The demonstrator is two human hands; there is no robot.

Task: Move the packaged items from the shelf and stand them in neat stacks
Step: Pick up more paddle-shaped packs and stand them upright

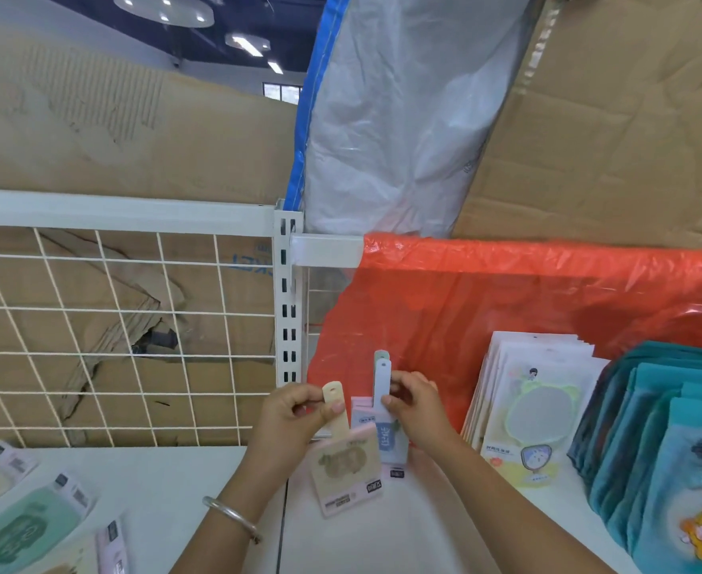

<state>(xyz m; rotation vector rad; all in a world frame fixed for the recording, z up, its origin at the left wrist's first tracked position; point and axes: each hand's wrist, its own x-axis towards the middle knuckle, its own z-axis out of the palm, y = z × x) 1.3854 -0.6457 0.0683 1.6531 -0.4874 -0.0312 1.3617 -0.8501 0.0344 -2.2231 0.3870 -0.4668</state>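
My left hand (295, 416) pinches the cream handle of a packaged paddle-shaped item (347, 470) with a pink card, held tilted above the white shelf (403, 532). My right hand (413, 401) pinches the pale blue handle of a second packaged item (382, 432), which stands upright against others of its kind just behind the first. A green handle tip (380, 355) shows behind the blue one. More loose packaged items (26, 528) lie flat at the lower left.
A standing row of white mirror packages (535, 412) leans to the right, with teal cartoon packages (672, 449) beside it. A red plastic bag (506, 304) hangs behind. A white wire grid (113, 325) and upright post (287, 304) close the back left; cardboard sits above.
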